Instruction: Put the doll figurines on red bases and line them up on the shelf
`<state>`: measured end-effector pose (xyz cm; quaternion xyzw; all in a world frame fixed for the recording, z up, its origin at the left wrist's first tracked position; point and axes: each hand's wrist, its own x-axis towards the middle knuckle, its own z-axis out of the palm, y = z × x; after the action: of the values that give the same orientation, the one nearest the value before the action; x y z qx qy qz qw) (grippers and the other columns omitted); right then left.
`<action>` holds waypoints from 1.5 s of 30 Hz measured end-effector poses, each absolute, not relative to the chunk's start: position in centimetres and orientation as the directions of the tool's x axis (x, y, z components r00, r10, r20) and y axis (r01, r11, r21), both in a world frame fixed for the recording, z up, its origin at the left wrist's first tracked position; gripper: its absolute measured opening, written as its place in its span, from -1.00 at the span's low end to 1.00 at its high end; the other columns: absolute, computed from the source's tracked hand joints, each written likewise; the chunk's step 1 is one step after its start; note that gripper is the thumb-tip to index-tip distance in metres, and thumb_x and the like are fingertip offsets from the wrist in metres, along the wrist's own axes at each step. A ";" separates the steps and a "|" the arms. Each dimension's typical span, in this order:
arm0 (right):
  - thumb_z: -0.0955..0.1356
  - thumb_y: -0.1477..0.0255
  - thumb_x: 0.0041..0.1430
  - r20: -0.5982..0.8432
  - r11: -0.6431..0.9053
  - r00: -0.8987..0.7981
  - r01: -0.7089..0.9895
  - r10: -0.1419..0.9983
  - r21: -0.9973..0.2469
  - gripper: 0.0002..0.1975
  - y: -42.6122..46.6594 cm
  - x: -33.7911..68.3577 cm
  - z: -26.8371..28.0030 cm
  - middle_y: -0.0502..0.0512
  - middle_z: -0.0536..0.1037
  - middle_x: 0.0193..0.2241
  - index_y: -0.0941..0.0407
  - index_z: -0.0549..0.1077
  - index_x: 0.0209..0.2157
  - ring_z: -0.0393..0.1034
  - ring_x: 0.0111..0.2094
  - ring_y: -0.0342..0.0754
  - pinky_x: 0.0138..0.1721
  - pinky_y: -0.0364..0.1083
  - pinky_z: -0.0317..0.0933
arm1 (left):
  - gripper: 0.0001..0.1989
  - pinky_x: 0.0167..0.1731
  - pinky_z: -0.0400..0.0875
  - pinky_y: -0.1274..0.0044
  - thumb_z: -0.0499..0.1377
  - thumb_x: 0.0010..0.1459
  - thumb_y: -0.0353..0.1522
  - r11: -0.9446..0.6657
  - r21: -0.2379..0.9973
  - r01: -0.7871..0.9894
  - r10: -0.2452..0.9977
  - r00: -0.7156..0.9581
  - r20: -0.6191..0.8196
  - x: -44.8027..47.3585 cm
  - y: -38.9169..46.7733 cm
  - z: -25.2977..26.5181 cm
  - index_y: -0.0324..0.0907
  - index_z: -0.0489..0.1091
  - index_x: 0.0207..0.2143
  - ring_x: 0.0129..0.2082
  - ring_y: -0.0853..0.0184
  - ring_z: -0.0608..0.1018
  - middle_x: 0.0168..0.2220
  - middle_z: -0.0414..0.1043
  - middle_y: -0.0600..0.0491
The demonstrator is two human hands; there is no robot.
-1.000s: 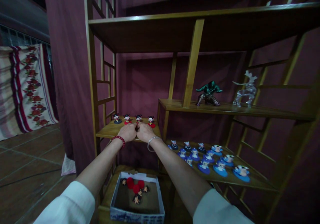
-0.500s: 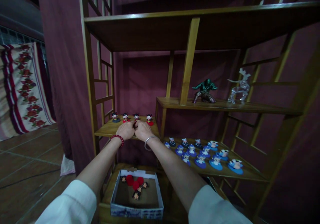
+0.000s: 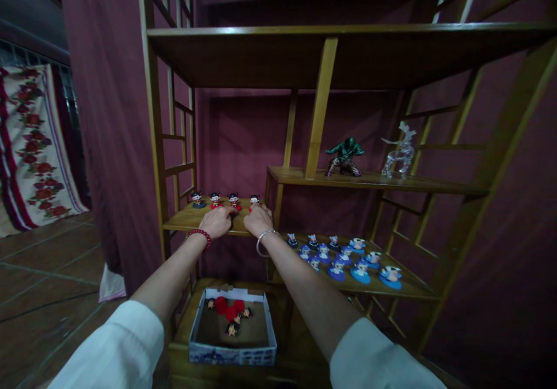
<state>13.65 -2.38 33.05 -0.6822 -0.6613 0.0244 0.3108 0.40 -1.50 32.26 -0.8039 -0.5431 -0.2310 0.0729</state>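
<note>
Four small black-haired figurines stand in a row on the left shelf (image 3: 183, 220). My left hand (image 3: 216, 221) is low in front of the third figurine (image 3: 234, 200), with a finger stretched toward its red base; whether it touches is unclear. At the right end of the row, my right hand (image 3: 259, 220) has its fingers closed at the base of the fourth figurine (image 3: 255, 198), whose lower part they hide. Below, an open cardboard box (image 3: 232, 355) holds several similar figurines (image 3: 232, 329) with red bases, lying down.
Blue and purple figurines (image 3: 337, 269) and darker ones stand on the lower right shelf (image 3: 418, 289). Above them are a green crouching figure (image 3: 346, 156) and a clear deer-like figure (image 3: 399, 152). A wooden post (image 3: 321, 111) rises right of my hands.
My hands have come apart from near the third figurine. The right one has moved right to the fourth figurine, while the left stays by the third. The view has turned slightly right.
</note>
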 end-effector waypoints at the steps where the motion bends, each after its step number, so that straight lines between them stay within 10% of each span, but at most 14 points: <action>1: 0.23 0.47 -0.06 0.352 0.054 0.121 0.892 0.928 -0.449 -0.56 -2.3 13.6 33.1 0.30 0.28 -0.04 0.24 0.28 -0.07 0.12 0.01 0.09 -0.03 -0.03 -0.01 | -0.57 -0.19 0.27 0.52 -0.12 0.06 -0.44 -0.406 0.123 0.906 0.838 0.315 0.446 0.4 -1.5 32.3 0.03 0.27 -0.04 -0.15 0.32 0.42 -0.12 0.40 0.09; 10: 0.21 0.35 -0.02 0.235 -0.018 0.100 0.945 0.967 -0.328 -0.46 -1.2 13.2 33.2 0.32 -0.04 0.15 0.17 0.17 0.05 -0.15 0.14 0.19 0.02 0.06 -0.10 | -0.55 -0.23 0.29 0.52 -0.12 0.03 -0.44 -0.401 0.081 0.912 0.838 0.329 0.436 0.2 -1.0 32.1 -0.03 0.27 -0.03 -0.19 0.30 0.44 -0.20 0.43 0.02; 45: 0.18 0.45 -0.01 0.269 0.105 -0.037 0.964 0.962 -0.243 -0.58 0.1 14.1 33.2 0.21 0.30 -0.01 0.16 0.29 -0.06 0.15 0.02 0.02 -0.02 -0.07 0.03 | -0.53 -0.10 0.21 0.58 -0.09 -0.03 -0.51 -0.457 0.170 0.873 0.834 0.354 0.424 0.4 -0.8 32.2 -0.09 0.30 -0.05 -0.10 0.37 0.39 -0.09 0.38 0.05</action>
<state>14.05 0.09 33.24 -0.6688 -0.7202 -0.0028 0.1845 0.37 -0.84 32.22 -0.8217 -0.5192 -0.2312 0.0425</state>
